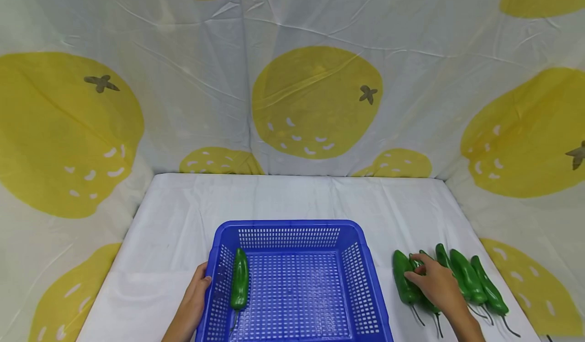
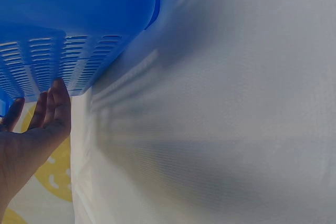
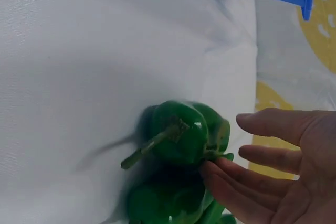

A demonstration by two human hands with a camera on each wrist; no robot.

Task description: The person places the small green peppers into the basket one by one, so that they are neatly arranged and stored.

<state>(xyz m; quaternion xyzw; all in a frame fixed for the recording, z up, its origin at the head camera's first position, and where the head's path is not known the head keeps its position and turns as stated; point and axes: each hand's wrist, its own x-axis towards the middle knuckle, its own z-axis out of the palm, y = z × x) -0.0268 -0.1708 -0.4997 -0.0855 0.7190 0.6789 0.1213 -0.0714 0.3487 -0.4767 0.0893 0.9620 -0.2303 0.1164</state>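
Observation:
A green chili pepper [image 1: 239,281] lies along the left side inside a blue plastic basket [image 1: 290,223]. My left hand [image 1: 197,291] is at the basket's left side; in the left wrist view its fingertips meet the slotted outer wall [image 2: 84,51] with fingers extended. On the right, my right hand [image 1: 434,281] reaches down over a row of green peppers [image 1: 468,276]. The right wrist view shows its fingers [image 3: 231,179] at the gap beside the leftmost pepper [image 3: 176,135], thumb held away from it. Part of the pepper under this hand is hidden.
A white cloth [image 1: 292,194] covers the table under the basket and peppers. Fabric walls [image 1: 205,78] printed with large yellow fruit rise at the back and both sides. The row of peppers lies to the basket's right, stems toward the near edge.

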